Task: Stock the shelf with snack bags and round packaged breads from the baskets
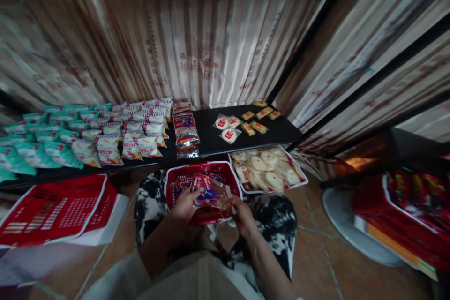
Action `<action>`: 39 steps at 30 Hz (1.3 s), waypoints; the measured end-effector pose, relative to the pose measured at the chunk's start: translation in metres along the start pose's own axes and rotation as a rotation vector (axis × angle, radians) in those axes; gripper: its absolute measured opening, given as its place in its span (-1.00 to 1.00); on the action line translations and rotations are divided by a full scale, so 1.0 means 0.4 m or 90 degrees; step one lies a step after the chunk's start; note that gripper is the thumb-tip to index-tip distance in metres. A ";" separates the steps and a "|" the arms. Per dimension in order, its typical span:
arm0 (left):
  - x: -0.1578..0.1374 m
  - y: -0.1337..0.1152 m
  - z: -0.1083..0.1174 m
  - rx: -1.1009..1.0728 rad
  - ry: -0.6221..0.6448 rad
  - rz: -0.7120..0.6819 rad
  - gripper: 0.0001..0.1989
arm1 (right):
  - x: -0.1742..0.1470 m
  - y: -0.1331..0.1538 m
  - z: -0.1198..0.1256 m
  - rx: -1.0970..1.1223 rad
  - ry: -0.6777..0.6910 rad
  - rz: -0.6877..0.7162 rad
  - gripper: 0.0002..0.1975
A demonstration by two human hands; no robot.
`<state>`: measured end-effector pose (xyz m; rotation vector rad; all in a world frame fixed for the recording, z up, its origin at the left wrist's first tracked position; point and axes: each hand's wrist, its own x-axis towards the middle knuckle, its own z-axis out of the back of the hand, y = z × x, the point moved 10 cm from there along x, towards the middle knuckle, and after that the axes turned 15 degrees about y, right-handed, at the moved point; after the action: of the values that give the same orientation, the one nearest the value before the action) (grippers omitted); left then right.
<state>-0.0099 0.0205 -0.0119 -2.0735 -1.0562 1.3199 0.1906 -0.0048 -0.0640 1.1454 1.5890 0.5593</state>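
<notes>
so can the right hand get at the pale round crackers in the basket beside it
Probably yes: the pale round crackers lie in an open basket close by, though the right hand would likely need to release the red-and-blue packet first.

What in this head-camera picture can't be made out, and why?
In the head view:
- Small print on the held packet: too small and blurred.
- Full contents of the red basket below: partly hidden by that packet, the left hand and the right hand.
- Leftmost teal packets: cut off by the left edge.
- Labels on packets in the far-right basket: blurred.
</notes>
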 end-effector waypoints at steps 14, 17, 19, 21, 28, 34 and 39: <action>-0.055 -0.158 -0.083 0.207 0.205 -0.021 -0.73 | -0.034 0.175 -0.126 -0.326 0.129 0.224 -0.49; -0.056 -0.199 -0.082 0.263 0.204 -0.016 -0.73 | -0.042 0.173 -0.155 -0.344 0.166 0.200 -0.53; -0.055 -0.223 -0.090 0.265 0.231 -0.011 -0.69 | -0.048 0.166 -0.177 -0.345 0.206 0.163 -0.55; -0.056 -0.246 -0.108 0.233 0.285 -0.012 -0.64 | -0.059 0.163 -0.207 -0.335 0.263 0.133 -0.60; -0.057 -0.329 -0.104 0.094 0.311 -0.102 -0.69 | -0.063 0.195 -0.237 -0.201 0.238 0.147 -0.64; -0.070 -0.304 -0.108 0.114 0.332 -0.133 -0.69 | -0.035 0.206 -0.238 -0.086 0.187 0.154 -0.60; -0.074 -0.278 -0.132 0.150 0.343 -0.142 -0.64 | -0.022 0.230 -0.253 -0.083 0.159 0.173 -0.61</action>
<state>-0.0092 0.0641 0.1069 -1.9075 -0.8154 0.6773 0.1334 0.0467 0.0493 1.2376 1.5869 1.0034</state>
